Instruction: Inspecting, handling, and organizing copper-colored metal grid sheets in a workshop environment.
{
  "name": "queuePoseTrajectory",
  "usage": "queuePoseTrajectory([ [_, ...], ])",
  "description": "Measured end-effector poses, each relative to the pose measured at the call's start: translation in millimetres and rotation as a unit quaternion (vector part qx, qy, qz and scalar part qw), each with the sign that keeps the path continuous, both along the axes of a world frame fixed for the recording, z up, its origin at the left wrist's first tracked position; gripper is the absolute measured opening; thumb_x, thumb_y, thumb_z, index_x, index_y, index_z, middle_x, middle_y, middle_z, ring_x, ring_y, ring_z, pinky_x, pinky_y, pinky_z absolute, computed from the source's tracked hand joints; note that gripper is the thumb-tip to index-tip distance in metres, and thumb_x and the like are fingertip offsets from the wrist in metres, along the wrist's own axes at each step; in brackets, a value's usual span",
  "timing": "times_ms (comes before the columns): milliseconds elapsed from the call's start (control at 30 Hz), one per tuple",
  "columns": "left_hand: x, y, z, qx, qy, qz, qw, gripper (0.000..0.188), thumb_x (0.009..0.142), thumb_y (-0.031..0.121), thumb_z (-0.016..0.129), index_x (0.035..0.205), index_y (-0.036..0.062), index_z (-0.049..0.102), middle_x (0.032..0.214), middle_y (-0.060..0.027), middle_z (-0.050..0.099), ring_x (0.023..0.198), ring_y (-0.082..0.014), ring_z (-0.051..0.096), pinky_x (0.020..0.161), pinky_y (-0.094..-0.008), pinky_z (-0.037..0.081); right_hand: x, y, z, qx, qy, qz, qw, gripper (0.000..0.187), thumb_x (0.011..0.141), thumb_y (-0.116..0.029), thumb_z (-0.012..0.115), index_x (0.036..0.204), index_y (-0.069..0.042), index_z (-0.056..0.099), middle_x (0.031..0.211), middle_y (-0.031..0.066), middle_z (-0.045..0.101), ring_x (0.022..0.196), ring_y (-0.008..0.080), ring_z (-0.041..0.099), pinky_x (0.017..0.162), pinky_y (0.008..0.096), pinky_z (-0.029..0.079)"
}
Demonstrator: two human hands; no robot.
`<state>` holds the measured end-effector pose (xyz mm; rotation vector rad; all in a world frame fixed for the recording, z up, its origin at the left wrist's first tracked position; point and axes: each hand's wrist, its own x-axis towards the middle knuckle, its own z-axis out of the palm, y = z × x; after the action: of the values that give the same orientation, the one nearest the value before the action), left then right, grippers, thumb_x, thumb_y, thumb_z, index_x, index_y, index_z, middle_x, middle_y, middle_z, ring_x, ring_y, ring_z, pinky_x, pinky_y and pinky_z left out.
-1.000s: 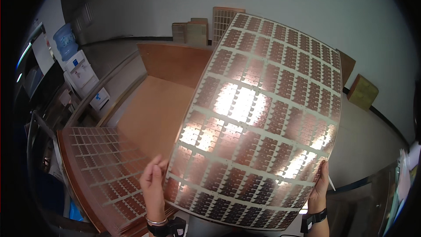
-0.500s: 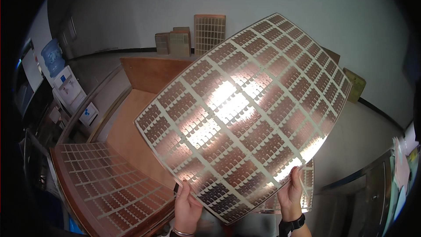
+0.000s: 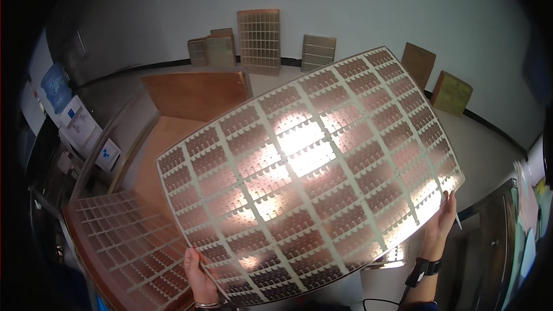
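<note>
A large copper-coloured circuit board panel (image 3: 351,196) with a pale grid is tilted up before me, bright glare across its middle. My left hand (image 3: 199,273) grips its lower left edge, thumb in front. My right hand (image 3: 442,216) is closed on the lower right corner. A thin pale stick (image 3: 458,220) pokes out beside the right fingers; whether I hold it is unclear. At lower left lies a stack of similar panels (image 3: 115,227), partly covered by the raised one. Part of another shiny panel (image 3: 394,256) shows beneath the raised one near my right wrist.
An upright brown board (image 3: 196,95) stands behind the stack. Gridded panels (image 3: 259,43) and brown boards (image 3: 419,64) lean along the far wall. A water dispenser (image 3: 80,124) is at left. Papers (image 3: 524,213) and a dark cabinet (image 3: 489,242) are at right.
The panel has turned clockwise, so its long edges lie flatter. My left hand has moved left and down, my right hand right and slightly up, and they are farther apart.
</note>
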<state>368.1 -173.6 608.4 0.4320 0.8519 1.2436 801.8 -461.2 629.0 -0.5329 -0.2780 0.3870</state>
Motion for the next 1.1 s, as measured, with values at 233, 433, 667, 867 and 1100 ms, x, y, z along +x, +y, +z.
queuePoseTrajectory([
  [233,-16.1,9.7,11.1,0.078,0.240,-0.008,0.968,0.018,0.090,0.025,0.054,0.085,0.0078,0.055,0.068,0.0024,0.049,0.065,-0.0073,0.047,0.063,-0.0233,0.039,-19.2,-19.1,23.2,-0.037,-0.058,-0.087,0.994,0.030,0.091,-0.008,0.045,0.120,-0.001,0.044,0.111,0.0097,0.057,0.104,0.0191,0.055,0.092,0.0344,0.043],
  [433,-16.2,13.8,-2.7,0.022,0.334,0.073,0.940,0.034,0.092,0.030,0.049,0.108,0.0000,0.050,0.090,-0.0055,0.053,0.082,-0.0147,0.052,0.076,-0.0295,0.044,-48.3,-4.6,48.7,-0.100,-0.102,-0.107,0.984,0.043,0.087,-0.007,0.049,0.128,-0.001,0.037,0.119,0.0121,0.052,0.109,0.0220,0.052,0.094,0.0355,0.042],
  [667,0.7,1.5,39.3,0.068,0.323,-0.065,0.942,0.046,0.091,0.031,0.045,0.118,-0.0055,0.049,0.115,-0.0128,0.053,0.101,-0.0214,0.050,0.084,-0.0297,0.041,-58.7,0.4,75.1,-0.160,-0.118,-0.142,0.970,0.053,0.082,-0.014,0.057,0.127,0.001,0.035,0.119,0.0138,0.049,0.110,0.0222,0.050,0.095,0.0345,0.040],
  [867,-1.8,4.1,30.1,0.066,0.350,-0.071,0.932,0.047,0.091,0.032,0.045,0.120,-0.0050,0.048,0.118,-0.0134,0.052,0.103,-0.0220,0.049,0.086,-0.0294,0.040,-58.7,-6.9,78.9,-0.177,-0.136,-0.140,0.965,0.057,0.082,-0.015,0.057,0.130,0.005,0.032,0.124,0.0153,0.046,0.116,0.0219,0.045,0.098,0.0334,0.035],
  [1100,14.2,-0.9,38.8,0.072,0.404,-0.035,0.911,0.041,0.091,0.035,0.045,0.110,-0.0005,0.055,0.104,-0.0091,0.056,0.092,-0.0181,0.051,0.077,-0.0265,0.041,-60.0,-8.2,74.3,-0.175,-0.121,-0.131,0.968,0.055,0.082,-0.012,0.057,0.129,0.004,0.034,0.123,0.0144,0.047,0.114,0.0211,0.046,0.097,0.0332,0.036],
])
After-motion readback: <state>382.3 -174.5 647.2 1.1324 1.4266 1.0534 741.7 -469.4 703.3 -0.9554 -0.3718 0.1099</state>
